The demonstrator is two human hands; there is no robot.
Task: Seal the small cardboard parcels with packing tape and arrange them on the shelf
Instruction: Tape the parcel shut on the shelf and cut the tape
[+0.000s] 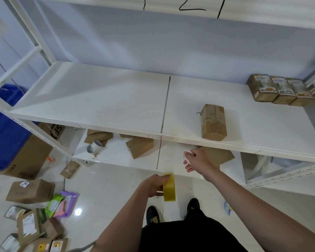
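Below the near edge of the white shelf (102, 99), a roll of yellowish packing tape (169, 187) is gripped by the left hand (154, 185), fingers curled over its top edge and thumb beneath. A faint strip of tape is seen stretched up from the roll toward the shelf edge. The right hand (196, 160) is held just right of that strip, fingers curled round a small white object that cannot be identified. One cardboard parcel (214, 121) is set on the shelf near its front edge, right of the centre seam; it is plain brown, elongated, with small illegible black print on its top. Three parcels (278, 90) are ranged side by side at the far right, bearing white labels whose writing cannot be read. "1-2" is marked on the shelf edge at the seam.
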